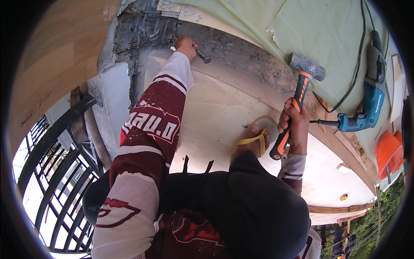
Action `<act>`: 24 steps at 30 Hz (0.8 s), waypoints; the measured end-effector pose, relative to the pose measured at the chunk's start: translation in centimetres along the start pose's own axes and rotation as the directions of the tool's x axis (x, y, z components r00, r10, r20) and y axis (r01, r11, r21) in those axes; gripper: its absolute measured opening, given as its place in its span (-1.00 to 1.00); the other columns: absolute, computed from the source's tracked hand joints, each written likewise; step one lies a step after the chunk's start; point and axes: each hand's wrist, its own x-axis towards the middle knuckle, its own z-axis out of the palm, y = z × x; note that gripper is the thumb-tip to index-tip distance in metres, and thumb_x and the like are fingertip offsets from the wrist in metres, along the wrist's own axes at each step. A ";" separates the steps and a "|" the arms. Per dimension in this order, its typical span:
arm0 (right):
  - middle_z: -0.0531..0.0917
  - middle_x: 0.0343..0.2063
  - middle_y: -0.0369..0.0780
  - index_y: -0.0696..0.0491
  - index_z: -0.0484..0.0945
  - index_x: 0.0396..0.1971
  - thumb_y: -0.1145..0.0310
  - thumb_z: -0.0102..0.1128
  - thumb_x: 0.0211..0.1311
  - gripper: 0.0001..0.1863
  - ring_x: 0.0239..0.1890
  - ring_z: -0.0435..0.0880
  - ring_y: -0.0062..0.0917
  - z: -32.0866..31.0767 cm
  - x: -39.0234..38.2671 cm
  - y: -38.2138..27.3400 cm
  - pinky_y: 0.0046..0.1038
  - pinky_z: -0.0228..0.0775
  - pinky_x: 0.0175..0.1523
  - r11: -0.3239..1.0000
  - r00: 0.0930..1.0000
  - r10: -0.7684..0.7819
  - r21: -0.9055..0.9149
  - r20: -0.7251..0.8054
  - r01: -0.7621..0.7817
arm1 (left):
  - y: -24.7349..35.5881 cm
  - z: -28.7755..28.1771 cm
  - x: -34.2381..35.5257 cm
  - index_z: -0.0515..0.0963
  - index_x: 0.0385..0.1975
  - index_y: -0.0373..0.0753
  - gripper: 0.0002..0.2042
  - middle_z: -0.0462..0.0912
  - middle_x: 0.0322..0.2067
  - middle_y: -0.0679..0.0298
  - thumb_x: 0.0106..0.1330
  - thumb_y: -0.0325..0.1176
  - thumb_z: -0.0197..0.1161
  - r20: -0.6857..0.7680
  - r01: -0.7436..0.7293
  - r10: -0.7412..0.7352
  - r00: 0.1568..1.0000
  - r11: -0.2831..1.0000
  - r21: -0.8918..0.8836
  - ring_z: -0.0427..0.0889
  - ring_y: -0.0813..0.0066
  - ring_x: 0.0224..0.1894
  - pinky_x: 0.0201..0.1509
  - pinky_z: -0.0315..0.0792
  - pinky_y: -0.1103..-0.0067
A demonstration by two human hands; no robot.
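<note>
My left hand [186, 46] is closed around a metal chisel [202, 55], reaching out to the rough grey concrete [151, 32] at the far left. The chisel's struck end points back to the right; its other end is mostly hidden beyond my fist, toward the broken concrete. On the right, my right hand [296, 121] grips the orange and black handle of a sledgehammer [300, 90]. Its blocky, dusty steel head is raised at the far end of the handle, well apart from the chisel.
A teal and black corded power drill [373, 103] lies on pale green sheeting [319, 30] at the right, near an orange plastic object [388, 151]. Black metal railing [56, 138] stands left. My sandaled foot [258, 140] rests on the pale board [215, 108]. A wooden panel [69, 56] rises far left.
</note>
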 end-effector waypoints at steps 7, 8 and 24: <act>0.38 -0.68 -0.33 0.09 0.39 -0.28 0.48 0.09 0.24 -0.89 -0.78 0.35 -0.65 -0.2 0.3 0.2 -0.53 0.27 -0.73 1.000 1.000 0.004 0.001 0.005 -0.004 | 2.6 -2.5 -0.2 0.31 -0.45 -0.24 -0.77 0.26 -0.61 0.33 0.45 -0.34 -0.21 0.094 0.077 -0.105 0.990 0.963 0.258 0.20 0.59 -0.68 -0.69 0.15 0.64; 0.38 -0.68 -0.33 0.09 0.39 -0.28 0.48 0.10 0.24 -0.89 -0.78 0.35 -0.65 -0.1 0.4 0.3 -0.53 0.27 -0.73 1.000 1.000 -0.007 0.000 0.010 0.007 | 2.3 -2.4 -0.6 0.31 -0.45 -0.24 -0.77 0.26 -0.61 0.33 0.46 -0.33 -0.21 0.106 0.037 -0.066 0.992 0.966 0.255 0.19 0.59 -0.68 -0.69 0.16 0.63; 0.41 -0.66 -0.32 0.11 0.40 -0.26 0.48 0.11 0.24 -0.88 -0.78 0.37 -0.65 -0.4 0.4 0.2 -0.54 0.28 -0.73 1.000 1.000 0.014 0.002 -0.015 -0.014 | -1.5 2.1 4.4 0.46 -0.13 -0.11 -0.80 0.53 -0.27 0.23 0.48 -0.18 -0.04 -0.082 -0.151 0.149 0.985 0.988 -0.023 0.43 0.36 -0.40 -0.49 0.30 0.42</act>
